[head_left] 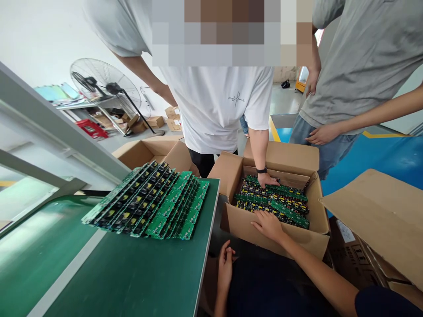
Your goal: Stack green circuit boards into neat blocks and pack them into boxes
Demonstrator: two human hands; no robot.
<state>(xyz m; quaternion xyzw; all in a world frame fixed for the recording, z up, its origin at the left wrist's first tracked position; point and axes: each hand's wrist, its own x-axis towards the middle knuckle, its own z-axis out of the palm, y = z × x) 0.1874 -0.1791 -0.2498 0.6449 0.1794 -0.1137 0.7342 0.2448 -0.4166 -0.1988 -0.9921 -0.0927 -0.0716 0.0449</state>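
My right hand (269,225) lies over the near side of an open cardboard box (254,231), its fingers stretched out at the nearest circuit boards and holding nothing. Inside the box, green circuit boards (291,214) with black and yellow parts lie in rows. Lower down, my left hand (226,260) rests by my lap beside the table edge, fingers loosely bent and nothing visible in them. Across from me, a co-worker's hand (267,179) with a dark wristband presses on the boards at the back of the box.
Several circuit boards (145,202) stand in a leaning row on the green table (132,273) at left. Another open carton (148,149) sits behind it. More cardboard (380,220) is at right. A second person (360,66) stands there. A fan (105,83) is further back.
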